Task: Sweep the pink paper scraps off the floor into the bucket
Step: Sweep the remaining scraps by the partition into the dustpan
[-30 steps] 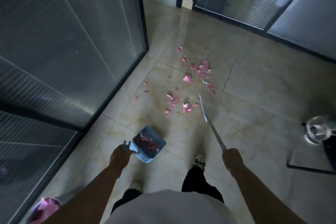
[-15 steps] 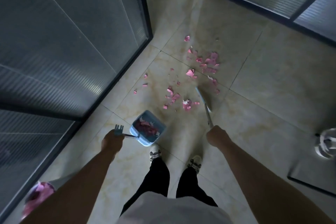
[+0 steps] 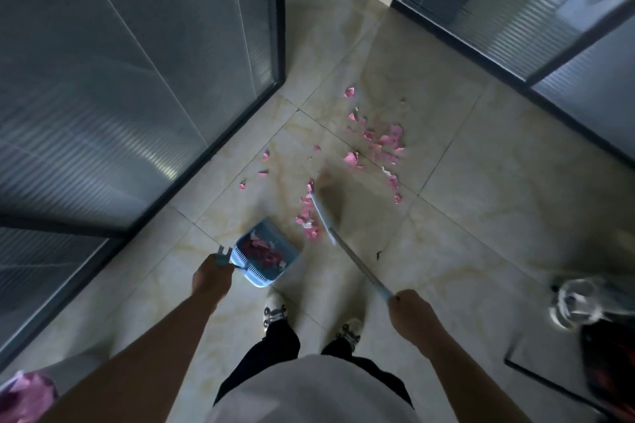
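Sweeping is shown from above on a beige tiled floor (image 3: 481, 182), where pink paper scraps (image 3: 385, 144) lie scattered across a tile joint, well apart from both walls. A blue dustpan (image 3: 264, 251) (already loaded with pink scraps) is held by its handle in the left hand (image 3: 211, 276), whose fingers are curled round the grip; its open mouth faces a small heap of scraps (image 3: 307, 220) lying just beside it. A broom (image 3: 343, 244) is gripped at the handle's near end by the right hand (image 3: 409, 314), fingers wrapped round it, and its blurred head is set against the far side of that heap. A glass partition (image 3: 137, 79) in a dark frame bounds the floor on the left, its corner close to the outermost scraps, and more glass panels (image 3: 549, 10) close off the far right. Open tile is seen between the scatter and the right-hand panels. Two shoes (image 3: 275, 309) are planted behind the dustpan. A pink-filled container (image 3: 24, 398), only partly in view, sits at the bottom left corner.
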`<state>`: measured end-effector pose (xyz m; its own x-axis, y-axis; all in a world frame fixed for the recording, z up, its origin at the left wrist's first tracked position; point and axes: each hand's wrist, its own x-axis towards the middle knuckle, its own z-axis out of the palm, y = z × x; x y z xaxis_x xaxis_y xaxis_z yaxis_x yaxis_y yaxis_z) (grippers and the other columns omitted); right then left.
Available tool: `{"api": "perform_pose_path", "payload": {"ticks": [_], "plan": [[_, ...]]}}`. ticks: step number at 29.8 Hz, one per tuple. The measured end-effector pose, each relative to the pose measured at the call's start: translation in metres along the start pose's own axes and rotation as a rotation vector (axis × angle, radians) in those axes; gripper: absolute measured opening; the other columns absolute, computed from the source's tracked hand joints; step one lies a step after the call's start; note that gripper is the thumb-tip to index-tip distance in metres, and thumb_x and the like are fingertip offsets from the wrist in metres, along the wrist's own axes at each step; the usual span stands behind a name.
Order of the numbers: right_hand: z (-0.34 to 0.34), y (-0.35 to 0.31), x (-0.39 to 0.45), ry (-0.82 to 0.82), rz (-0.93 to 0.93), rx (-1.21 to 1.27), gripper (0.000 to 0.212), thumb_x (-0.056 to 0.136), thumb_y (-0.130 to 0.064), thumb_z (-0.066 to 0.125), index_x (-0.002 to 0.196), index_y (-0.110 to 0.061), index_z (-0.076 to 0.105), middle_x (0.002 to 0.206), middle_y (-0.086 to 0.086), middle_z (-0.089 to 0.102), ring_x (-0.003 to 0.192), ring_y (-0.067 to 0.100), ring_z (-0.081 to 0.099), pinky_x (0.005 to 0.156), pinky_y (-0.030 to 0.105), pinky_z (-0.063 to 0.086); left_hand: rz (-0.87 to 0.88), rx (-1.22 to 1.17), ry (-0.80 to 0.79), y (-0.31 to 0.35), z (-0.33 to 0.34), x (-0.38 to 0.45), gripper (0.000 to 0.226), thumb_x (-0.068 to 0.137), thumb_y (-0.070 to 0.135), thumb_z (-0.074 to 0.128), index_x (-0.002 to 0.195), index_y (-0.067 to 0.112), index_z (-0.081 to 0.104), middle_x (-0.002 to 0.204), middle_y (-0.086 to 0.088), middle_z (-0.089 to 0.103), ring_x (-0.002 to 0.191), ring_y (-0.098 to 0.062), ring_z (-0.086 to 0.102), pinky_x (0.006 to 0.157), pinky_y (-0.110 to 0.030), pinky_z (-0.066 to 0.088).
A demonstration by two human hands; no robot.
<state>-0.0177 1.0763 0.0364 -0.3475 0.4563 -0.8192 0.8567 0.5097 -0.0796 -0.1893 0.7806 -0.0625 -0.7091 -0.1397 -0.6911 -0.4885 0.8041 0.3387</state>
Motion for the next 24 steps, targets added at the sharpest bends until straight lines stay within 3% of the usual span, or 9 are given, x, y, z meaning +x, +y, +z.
{"api": "perform_pose_path", "payload": {"ticks": [2, 4, 9, 13, 16, 18, 20, 22, 24], "plan": [[-0.010, -0.005, -0.001, 0.057, -0.068, -0.165, 0.032, 0.102, -0.021, 0.033, 0.112, -0.001, 0.056, 0.102, 0.011, 0.059, 0.075, 0.019, 0.051, 0.080, 0.029, 0.049, -0.014, -0.014, -0.006, -0.001, -0.011, 0.009, 0.038, 0.091, 0.023, 0.057, 0.125, 0.006, 0.056, 0.125, -0.018, 0.062, 0.111, -0.036, 0.059, 0.088, -0.036, 0.044], [-0.019, -0.007, 0.000, 0.110, -0.094, -0.180, 0.036, 0.103, -0.021, 0.028, 0.116, 0.000, 0.054, 0.113, 0.009, 0.060, 0.084, 0.019, 0.056, 0.077, 0.023, 0.047, -0.025, -0.004, -0.029, -0.001, -0.015, 0.011, 0.038, 0.091, 0.024, 0.057, 0.126, 0.007, 0.054, 0.126, -0.017, 0.062, 0.111, -0.036, 0.059, 0.090, -0.036, 0.045], [-0.057, -0.046, 0.049, 0.139, -0.104, -0.059, 0.032, 0.100, -0.025, 0.038, 0.100, -0.002, 0.060, 0.085, 0.006, 0.059, 0.074, 0.022, 0.057, 0.065, 0.029, 0.044, -0.056, -0.051, -0.034, 0.011, -0.023, 0.013, 0.037, 0.092, 0.022, 0.058, 0.126, 0.008, 0.054, 0.124, -0.016, 0.062, 0.109, -0.034, 0.060, 0.088, -0.036, 0.044], [-0.096, -0.092, 0.111, 0.125, -0.147, -0.026, 0.037, 0.099, -0.022, 0.041, 0.117, 0.005, 0.058, 0.112, 0.021, 0.062, 0.103, 0.033, 0.061, 0.072, 0.031, 0.042, -0.098, -0.083, -0.013, 0.014, -0.022, 0.011, 0.035, 0.092, 0.022, 0.059, 0.125, 0.010, 0.056, 0.126, -0.014, 0.062, 0.110, -0.032, 0.060, 0.089, -0.035, 0.044], [-0.128, -0.130, 0.152, 0.149, -0.142, 0.025, 0.039, 0.096, -0.027, 0.045, 0.117, 0.002, 0.057, 0.114, 0.023, 0.063, 0.097, 0.034, 0.062, 0.070, 0.033, 0.043, -0.171, -0.214, 0.039, 0.014, -0.020, 0.007, 0.027, 0.088, 0.020, 0.062, 0.114, 0.012, 0.061, 0.113, -0.018, 0.067, 0.101, -0.037, 0.063, 0.081, -0.040, 0.050], [-0.147, -0.150, 0.174, 0.129, -0.171, 0.024, 0.037, 0.095, -0.026, 0.045, 0.116, 0.003, 0.056, 0.114, 0.024, 0.061, 0.098, 0.035, 0.062, 0.072, 0.032, 0.042, -0.198, -0.251, 0.057, 0.015, -0.017, 0.000, 0.026, 0.089, 0.019, 0.061, 0.114, 0.012, 0.062, 0.113, -0.018, 0.067, 0.099, -0.036, 0.064, 0.074, -0.036, 0.048], [-0.162, -0.164, 0.186, 0.116, -0.205, -0.008, 0.034, 0.092, -0.032, 0.046, 0.105, -0.003, 0.059, 0.096, 0.022, 0.060, 0.079, 0.028, 0.062, 0.062, 0.026, 0.037, -0.207, -0.250, 0.073, 0.012, -0.015, -0.004, 0.024, 0.088, 0.019, 0.061, 0.112, 0.014, 0.063, 0.104, -0.016, 0.069, 0.086, -0.032, 0.063, 0.066, -0.032, 0.043], [-0.170, -0.168, 0.195, 0.109, -0.217, -0.025, 0.029, 0.093, -0.035, 0.046, 0.090, -0.009, 0.059, 0.076, 0.013, 0.055, 0.057, 0.017, 0.046, 0.053, 0.021, 0.030, -0.230, -0.271, 0.089, 0.010, -0.012, -0.009, 0.022, 0.088, 0.020, 0.062, 0.109, 0.016, 0.063, 0.092, -0.013, 0.068, 0.076, -0.029, 0.059, 0.060, -0.030, 0.041], [-0.167, -0.164, 0.199, 0.090, -0.219, -0.064, 0.029, 0.099, -0.028, 0.045, 0.100, -0.003, 0.059, 0.091, 0.020, 0.059, 0.073, 0.023, 0.054, 0.064, 0.027, 0.042, -0.245, -0.289, 0.101, 0.006, -0.010, -0.010, 0.023, 0.088, 0.019, 0.062, 0.111, 0.017, 0.062, 0.089, -0.012, 0.067, 0.074, -0.027, 0.059, 0.058, -0.030, 0.040]]}}
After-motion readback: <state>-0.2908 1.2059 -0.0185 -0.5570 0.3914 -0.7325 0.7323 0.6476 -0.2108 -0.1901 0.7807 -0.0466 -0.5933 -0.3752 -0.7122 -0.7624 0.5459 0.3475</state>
